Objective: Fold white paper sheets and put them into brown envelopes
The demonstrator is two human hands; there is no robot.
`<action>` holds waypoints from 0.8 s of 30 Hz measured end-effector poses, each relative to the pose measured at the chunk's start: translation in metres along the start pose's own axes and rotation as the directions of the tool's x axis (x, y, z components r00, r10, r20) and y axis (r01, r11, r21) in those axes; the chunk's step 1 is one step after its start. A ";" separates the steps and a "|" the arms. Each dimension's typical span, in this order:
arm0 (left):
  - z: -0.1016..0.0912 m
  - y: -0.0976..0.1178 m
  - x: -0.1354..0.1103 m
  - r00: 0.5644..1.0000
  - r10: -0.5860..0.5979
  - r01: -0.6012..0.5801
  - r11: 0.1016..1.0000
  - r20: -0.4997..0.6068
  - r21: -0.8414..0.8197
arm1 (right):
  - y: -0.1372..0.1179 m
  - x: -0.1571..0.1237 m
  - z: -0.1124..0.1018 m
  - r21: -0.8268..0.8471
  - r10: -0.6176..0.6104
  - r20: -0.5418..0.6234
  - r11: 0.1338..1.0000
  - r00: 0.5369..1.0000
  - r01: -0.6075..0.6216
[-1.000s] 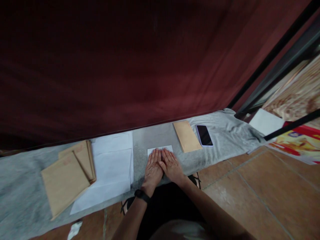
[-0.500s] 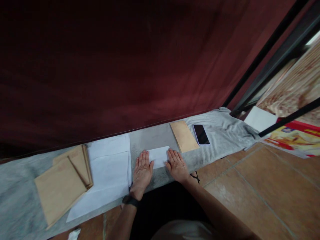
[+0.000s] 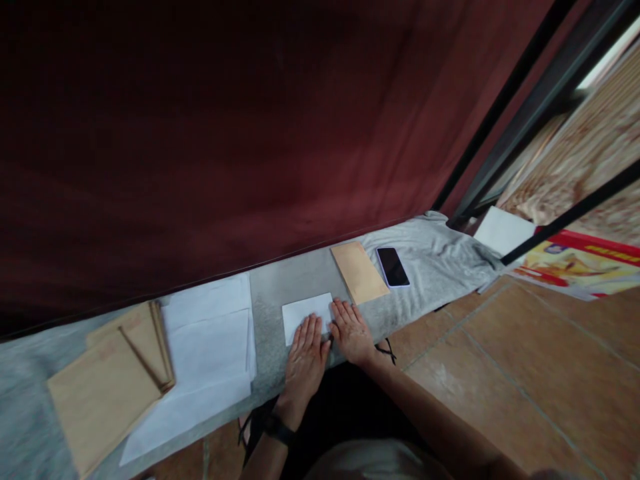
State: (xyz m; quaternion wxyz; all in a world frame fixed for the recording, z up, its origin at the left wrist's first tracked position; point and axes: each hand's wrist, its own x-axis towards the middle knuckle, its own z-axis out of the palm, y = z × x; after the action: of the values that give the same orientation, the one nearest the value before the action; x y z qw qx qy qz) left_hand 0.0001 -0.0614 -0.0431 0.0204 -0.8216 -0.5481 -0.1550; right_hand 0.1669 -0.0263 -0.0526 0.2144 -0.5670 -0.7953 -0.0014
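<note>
A small white folded paper (image 3: 303,311) lies flat on the grey cloth in front of me. My left hand (image 3: 306,355) rests palm down on its lower edge, with fingers stretched out. At the paper's right end my right hand (image 3: 351,332) also lies flat, its fingertips touching that edge. The two thumbs are close to each other. Just beyond my right hand is a brown envelope (image 3: 360,272), and a phone (image 3: 393,267) with a dark screen lies to the right of it.
White paper sheets (image 3: 210,360) are spread to the left, partly under a pile of brown envelopes (image 3: 107,387). The narrow grey-cloth surface (image 3: 273,280) runs along a dark red wall (image 3: 260,167). A red and yellow box (image 3: 585,263) stands at the right by a black bar.
My left hand has slid right along the paper, from its left end to its lower middle, uncovering the left end. My right hand stays at the right end. The view has shifted slightly.
</note>
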 end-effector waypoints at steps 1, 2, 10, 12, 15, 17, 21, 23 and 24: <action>0.002 -0.001 -0.001 1.000 0.005 -0.005 1.000 0.004 0.003 | -0.002 0.001 -0.002 0.009 0.002 0.002 1.000 1.000 -0.002; 0.004 -0.002 -0.002 1.000 0.007 -0.007 1.000 0.007 0.009 | -0.005 0.001 -0.003 0.024 -0.006 0.006 1.000 1.000 0.006; 0.018 -0.011 -0.007 0.998 0.063 -0.063 0.997 -0.002 0.042 | -0.038 0.002 -0.005 0.166 -0.202 0.079 0.968 0.976 0.187; 0.014 -0.013 -0.011 1.000 0.005 -0.004 0.999 -0.026 0.035 | -0.033 0.000 -0.004 0.141 -0.196 0.069 0.973 0.978 0.185; 0.005 -0.020 -0.019 0.997 -0.060 0.062 0.998 -0.051 0.034 | -0.017 -0.006 -0.005 0.094 -0.193 0.040 0.978 0.980 0.188; -0.001 -0.026 -0.024 0.994 -0.083 0.086 0.995 -0.065 0.046 | -0.006 -0.010 -0.006 0.068 -0.186 0.023 0.980 0.982 0.184; -0.007 -0.035 -0.031 0.992 -0.100 0.106 0.992 -0.080 0.066 | 0.005 -0.014 -0.010 0.057 -0.180 0.033 0.982 0.983 0.178; -0.009 -0.035 -0.032 0.992 -0.101 0.106 0.992 -0.078 0.069 | 0.002 -0.011 -0.010 0.058 -0.151 0.038 0.987 0.988 0.148; -0.009 -0.035 -0.032 0.992 -0.099 0.104 0.992 -0.074 0.071 | -0.001 -0.008 -0.010 0.060 -0.135 0.037 0.989 0.990 0.133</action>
State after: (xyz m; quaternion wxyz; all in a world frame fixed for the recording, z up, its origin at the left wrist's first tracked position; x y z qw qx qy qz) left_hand -0.0454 -0.0783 -0.0479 0.0628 -0.7853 -0.5937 -0.1641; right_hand 0.1709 -0.0364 -0.0462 0.2140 -0.5058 -0.8355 0.0186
